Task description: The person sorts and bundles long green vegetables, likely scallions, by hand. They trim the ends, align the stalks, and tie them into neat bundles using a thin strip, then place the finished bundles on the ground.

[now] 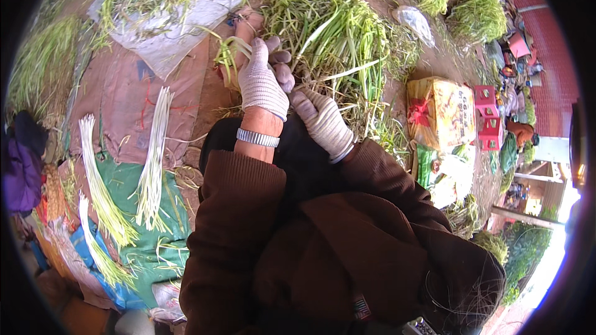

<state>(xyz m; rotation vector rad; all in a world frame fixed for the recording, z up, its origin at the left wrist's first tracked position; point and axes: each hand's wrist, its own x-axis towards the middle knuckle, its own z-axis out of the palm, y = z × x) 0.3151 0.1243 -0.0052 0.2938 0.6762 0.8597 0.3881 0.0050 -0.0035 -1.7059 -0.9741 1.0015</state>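
Note:
My left hand [264, 77], in a pale knitted glove with a metal band at the wrist, is closed around a few pale leafy stalks [226, 52]. Their yellow-green ends stick out to its left. Close against its fingertips is my right hand [324, 120], also gloved, with thumb and fingers bent together; what lies between them is hidden. Just beyond both hands rises a large heap of green and yellow leafy stalks [337, 32], like blanched chives. To my left, cleaned white stalks lie in bundles: one long bundle [156, 158], another [104, 186] and a smaller one [95, 242].
The bundles lie across a brownish sack [121, 88] and a green sheet [139, 177]. More stalks are spread on a white sheet [186, 42]. At the right stand a tied, printed bale-like package [440, 112] and pink plastic stools [489, 134]. Another leafy heap [477, 14] is farther back.

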